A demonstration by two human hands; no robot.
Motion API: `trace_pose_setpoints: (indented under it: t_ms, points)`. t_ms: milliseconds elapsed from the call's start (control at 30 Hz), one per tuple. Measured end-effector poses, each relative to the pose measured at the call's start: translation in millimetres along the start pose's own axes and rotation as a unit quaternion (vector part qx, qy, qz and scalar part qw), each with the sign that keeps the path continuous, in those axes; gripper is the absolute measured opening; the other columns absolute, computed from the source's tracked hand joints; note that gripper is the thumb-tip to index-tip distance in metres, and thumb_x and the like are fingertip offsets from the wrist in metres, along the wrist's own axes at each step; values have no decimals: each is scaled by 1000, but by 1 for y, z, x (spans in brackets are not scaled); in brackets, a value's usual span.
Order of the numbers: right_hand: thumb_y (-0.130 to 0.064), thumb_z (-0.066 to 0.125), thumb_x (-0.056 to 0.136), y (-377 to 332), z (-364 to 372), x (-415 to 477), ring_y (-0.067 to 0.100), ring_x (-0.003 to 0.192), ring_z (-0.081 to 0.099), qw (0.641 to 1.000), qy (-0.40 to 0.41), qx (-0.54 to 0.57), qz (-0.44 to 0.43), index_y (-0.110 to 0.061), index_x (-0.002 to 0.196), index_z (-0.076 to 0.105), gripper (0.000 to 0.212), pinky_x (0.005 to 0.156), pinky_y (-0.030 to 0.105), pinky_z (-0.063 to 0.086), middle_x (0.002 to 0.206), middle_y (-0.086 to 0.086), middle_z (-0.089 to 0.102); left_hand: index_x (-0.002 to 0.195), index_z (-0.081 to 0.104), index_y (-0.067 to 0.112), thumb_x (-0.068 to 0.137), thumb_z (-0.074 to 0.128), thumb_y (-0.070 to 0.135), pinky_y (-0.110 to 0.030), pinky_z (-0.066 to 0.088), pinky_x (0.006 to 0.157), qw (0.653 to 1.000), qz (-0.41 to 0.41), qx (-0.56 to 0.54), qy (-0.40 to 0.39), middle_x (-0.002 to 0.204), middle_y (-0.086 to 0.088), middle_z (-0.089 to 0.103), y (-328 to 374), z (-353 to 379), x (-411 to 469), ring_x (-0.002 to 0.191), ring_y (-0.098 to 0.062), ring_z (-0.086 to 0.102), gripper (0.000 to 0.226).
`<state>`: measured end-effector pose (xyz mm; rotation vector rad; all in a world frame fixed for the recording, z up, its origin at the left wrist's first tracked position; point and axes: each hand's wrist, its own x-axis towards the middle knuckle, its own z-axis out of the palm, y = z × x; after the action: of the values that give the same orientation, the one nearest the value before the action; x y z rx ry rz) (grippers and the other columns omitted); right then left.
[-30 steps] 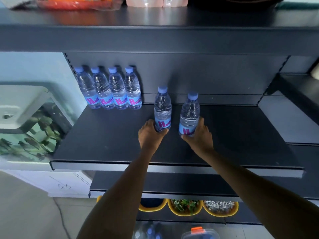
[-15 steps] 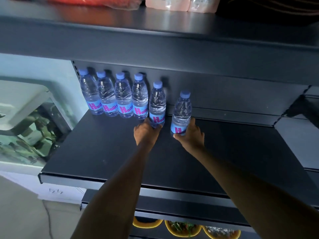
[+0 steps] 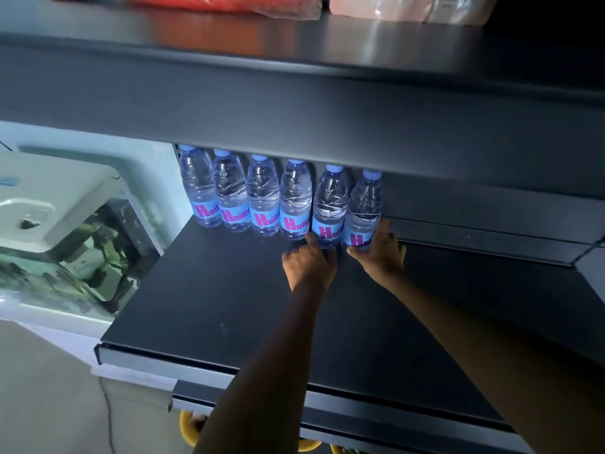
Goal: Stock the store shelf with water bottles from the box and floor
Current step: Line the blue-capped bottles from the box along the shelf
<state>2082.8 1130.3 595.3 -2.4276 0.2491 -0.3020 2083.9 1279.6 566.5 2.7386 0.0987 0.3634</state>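
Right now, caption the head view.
Left hand grips the fifth bottle, right hand the sixth bottle, in a row on the shelf.

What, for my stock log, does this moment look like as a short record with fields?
surface: dark metal shelf
stock: six clear plastic water bottles with blue caps and blue labels, upright in one row along the back
left: the left hand grips the base of the fifth bottle from the left
right: the right hand grips the base of the sixth bottle, at the row's right end
beside: glass fish tank to the left of the shelf
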Motion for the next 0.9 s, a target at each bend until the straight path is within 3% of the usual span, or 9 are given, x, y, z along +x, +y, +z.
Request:
trace_pose_setpoints:
  t_ms: [133, 267, 433, 700, 900]
  points:
    - [-40, 81, 79, -2, 2, 6, 33, 128, 51, 1000, -10, 1, 3, -15, 137, 39, 76, 106, 50, 37, 132, 9, 60, 132, 53, 3, 97, 56, 40, -41, 49, 83, 999, -2, -22, 26, 89, -16, 75, -2, 3, -1, 85, -37, 72, 50]
    - [-34, 83, 79, 1, 8, 7, 37, 120, 58, 1000, -4, 11, -19, -12, 133, 41, 73, 99, 53, 48, 127, 12, 62, 137, 49, 5, 102, 50, 42, -41, 48, 86, 1000, -3, -18, 8, 96, -15, 76, -3, 2, -1, 92, -36, 72, 51]
    - [-40, 84, 78, 7, 16, 9, 40, 119, 57, 1000, 5, -17, -8, -6, 130, 46, 73, 98, 52, 47, 129, 17, 60, 145, 40, 9, 106, 41, 41, -40, 45, 93, 1000, 3, 15, -2, 107, -13, 74, -3, 1, -1, 103, -35, 69, 50]
    - [-43, 84, 78, 18, 23, 11, 39, 123, 52, 999, 7, -31, -13, -5, 128, 49, 72, 99, 50, 43, 131, 16, 58, 134, 46, 16, 108, 35, 38, -38, 44, 90, 999, 4, 42, -31, 106, -11, 74, -2, -3, 1, 101, -33, 69, 37]
    - [-50, 83, 74, 13, 18, 12, 32, 128, 49, 1000, -15, 0, 14, -16, 132, 54, 73, 105, 50, 42, 136, 6, 55, 130, 48, 15, 107, 36, 38, -39, 45, 88, 999, 4, 36, -22, 103, -11, 75, -1, 0, 2, 98, -34, 70, 34]
